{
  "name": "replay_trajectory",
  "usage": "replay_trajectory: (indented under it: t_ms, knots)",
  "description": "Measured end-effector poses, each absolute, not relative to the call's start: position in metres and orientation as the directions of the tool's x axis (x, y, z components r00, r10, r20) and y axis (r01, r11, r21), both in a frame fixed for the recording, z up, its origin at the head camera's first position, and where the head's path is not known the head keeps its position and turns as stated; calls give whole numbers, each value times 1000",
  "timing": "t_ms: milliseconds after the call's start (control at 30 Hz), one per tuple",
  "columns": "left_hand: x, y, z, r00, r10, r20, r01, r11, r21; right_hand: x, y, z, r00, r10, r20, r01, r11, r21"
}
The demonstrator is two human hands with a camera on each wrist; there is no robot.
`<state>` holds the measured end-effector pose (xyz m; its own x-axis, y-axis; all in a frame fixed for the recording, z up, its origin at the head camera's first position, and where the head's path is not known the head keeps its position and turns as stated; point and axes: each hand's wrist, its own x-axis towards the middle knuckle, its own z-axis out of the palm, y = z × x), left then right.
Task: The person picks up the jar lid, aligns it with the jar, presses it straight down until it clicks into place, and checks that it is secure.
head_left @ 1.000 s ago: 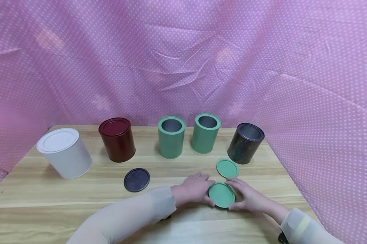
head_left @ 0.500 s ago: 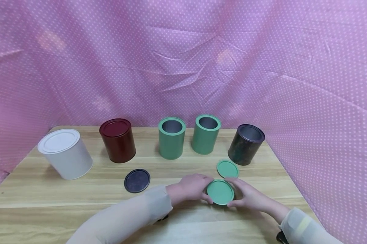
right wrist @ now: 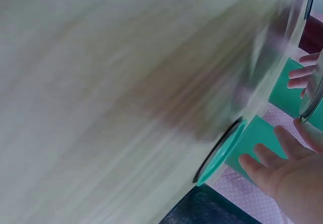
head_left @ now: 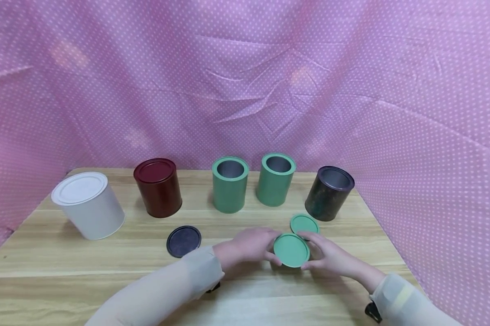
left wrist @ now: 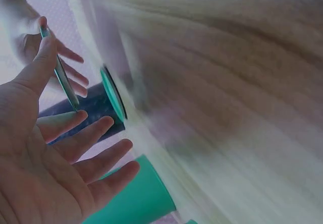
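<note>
A round green lid (head_left: 291, 250) is held between both hands above the wooden table. My left hand (head_left: 250, 245) pinches its left edge with thumb and index finger. In the left wrist view this lid (left wrist: 64, 80) shows edge-on, and the other fingers (left wrist: 103, 156) spread away from it. From the right side my right hand (head_left: 334, 258) grips the same lid by thumb and index finger; its remaining fingers stand apart in the right wrist view. Just behind lies a second green lid (head_left: 304, 222) on the table, its near edge overlapped by the right fingertips.
Two green cans (head_left: 230, 192) (head_left: 275, 185) with open tops stand at the back. An open black can (head_left: 328, 197) is to their right. Leftward are a lidded dark red can (head_left: 159, 194) and a lidded white can (head_left: 94, 210). A black lid (head_left: 183, 241) lies left of my hands.
Both hands have raised the green lid off the table and brought it slightly back and to the left. The cans and other lids stay where they were.
</note>
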<state>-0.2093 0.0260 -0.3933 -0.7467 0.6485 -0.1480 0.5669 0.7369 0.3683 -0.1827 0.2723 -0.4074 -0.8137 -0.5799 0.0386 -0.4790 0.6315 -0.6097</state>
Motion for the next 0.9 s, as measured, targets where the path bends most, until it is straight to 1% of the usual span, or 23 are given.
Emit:
replay_trajectory:
  t_ms: [400, 700, 800, 900]
  knots:
    - [-218, 6, -378, -743, 662, -102, 543, 684, 487, -195, 257, -391, -816, -577, 26, -460, 621, -635]
    - [-226, -7, -366, -772, 633, -63, 526, 690, 497, -210, 247, -382, -779, -615, 126, -558, 587, -586]
    - [-229, -10, -363, -770, 636, -50, 523, 675, 520, -214, 244, -379, -778, -613, 134, -562, 587, -583]
    - [-232, -14, -359, -768, 639, -27, 526, 655, 542, -217, 242, -375, -793, -597, 124, -544, 599, -588]
